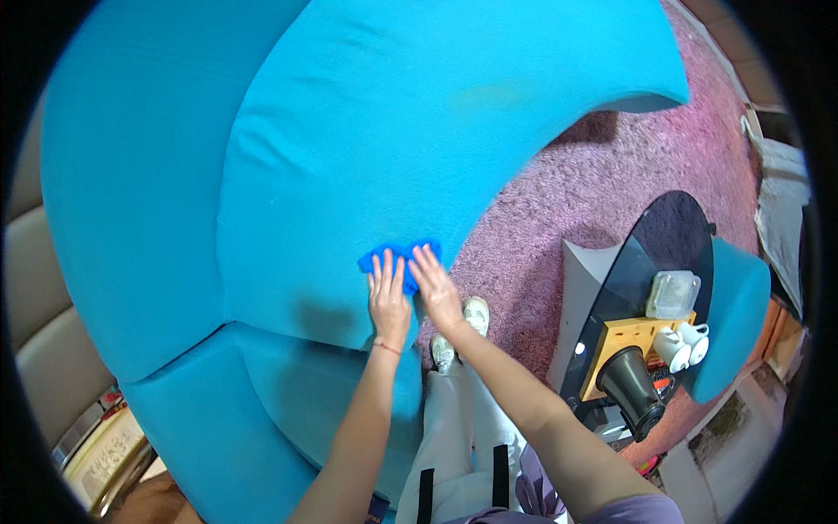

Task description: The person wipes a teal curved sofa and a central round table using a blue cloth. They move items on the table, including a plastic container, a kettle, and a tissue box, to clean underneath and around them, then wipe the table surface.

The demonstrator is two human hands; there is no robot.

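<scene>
A crumpled blue cloth (410,287) lies on the turquoise sofa seat (366,177), close to its curved front edge. My left hand (391,301), with a thin red band at the wrist, rests on the cloth's left part, fingers stretched out and spread. Beside it my right hand (437,295) presses on the right part of the same cloth, its fingers extended and slightly blurred. Both palms face down, and neither hand visibly grips the fabric. Farther up the seat there is a faint yellowish stain (494,96).
On my right stands a dark glass table (619,281) holding a wooden board (612,334), a black pitcher (630,386), white mugs (681,346) and a clear plastic container (673,295). A turquoise stool (736,314) adjoins it. Pink carpet (524,262) surrounds my shoes (476,311).
</scene>
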